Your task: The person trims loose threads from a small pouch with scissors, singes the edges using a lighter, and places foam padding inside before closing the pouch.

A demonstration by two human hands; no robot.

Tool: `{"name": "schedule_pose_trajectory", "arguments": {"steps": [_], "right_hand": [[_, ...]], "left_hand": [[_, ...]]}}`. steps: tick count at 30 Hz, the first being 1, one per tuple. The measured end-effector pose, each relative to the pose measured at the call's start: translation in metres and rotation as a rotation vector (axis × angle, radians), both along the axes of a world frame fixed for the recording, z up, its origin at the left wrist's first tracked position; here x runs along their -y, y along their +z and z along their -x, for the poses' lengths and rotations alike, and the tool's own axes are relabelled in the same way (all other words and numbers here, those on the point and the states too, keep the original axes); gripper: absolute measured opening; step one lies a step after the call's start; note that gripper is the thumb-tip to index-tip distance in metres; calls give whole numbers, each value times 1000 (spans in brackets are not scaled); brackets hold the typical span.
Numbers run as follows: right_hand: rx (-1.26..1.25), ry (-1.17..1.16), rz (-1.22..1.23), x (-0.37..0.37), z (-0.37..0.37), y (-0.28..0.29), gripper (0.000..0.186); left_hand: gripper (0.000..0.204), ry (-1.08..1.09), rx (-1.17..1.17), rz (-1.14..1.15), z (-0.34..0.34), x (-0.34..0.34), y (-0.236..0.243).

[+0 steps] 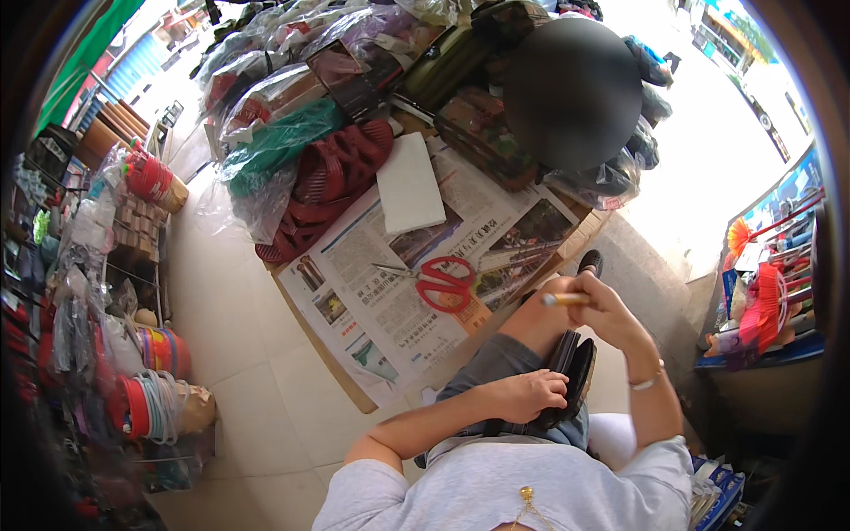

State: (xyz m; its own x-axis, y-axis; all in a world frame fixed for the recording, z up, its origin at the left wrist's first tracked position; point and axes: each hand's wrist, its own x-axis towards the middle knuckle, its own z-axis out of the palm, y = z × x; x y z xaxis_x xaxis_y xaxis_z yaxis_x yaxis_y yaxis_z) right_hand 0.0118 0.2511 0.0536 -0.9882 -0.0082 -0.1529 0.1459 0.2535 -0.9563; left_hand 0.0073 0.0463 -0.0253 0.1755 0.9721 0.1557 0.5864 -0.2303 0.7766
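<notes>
Scissors [445, 283] lie left of our left hand [529, 396], which curls over a black article [580, 376] at our lap [496, 364], long axis running away from us, slightly rightward, while our right hand [606, 310] grips a tan stick [560, 299] crosswise, blunt end pointing left.

The black item [580, 376] is showing a smooth, leather-like face with a faint sheen, while the tan stick [567, 299] is looking like smooth wood, and the scissors [450, 284] are pairing glossy red plastic handles with bright metal blades. The newspaper [416, 334] is lying matt over plain brown cardboard [574, 243], beside a matt white slab [412, 181] and ridged, rubbery dark-red clogs [341, 168]. The green bag [283, 146] is glinting as thin, crinkled plastic, the grey shirt [496, 478] is appearing as soft matt cloth, and the floor tiles [248, 407] are looking smooth.
</notes>
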Motion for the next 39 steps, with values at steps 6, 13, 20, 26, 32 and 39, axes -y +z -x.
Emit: {"name": "schedule_pose_trajectory", "arguments": {"steps": [6, 13, 20, 26, 32, 39], "right_hand": [[264, -16, -8, -37, -82, 12, 17], [198, -256, 357, 7, -149, -66, 21], [-129, -403, -193, 13, -179, -57, 13], [-253, -647, -139, 27, -196, -48, 6], [-437, -650, -78, 33, -204, -52, 23], [-358, -449, -252, 27, -195, -41, 13]], "left_hand": [[39, -119, 49, 169, 14, -15, 20], [34, -146, -77, 212, 11, -41, 28], [32, -146, -171, -17, -8, -66, 23], [36, -79, -123, -88, -24, -83, 31], [36, -15, -154, -80, -43, -69, 70], [34, 195, -152, -62, -48, -58, 57]]}}
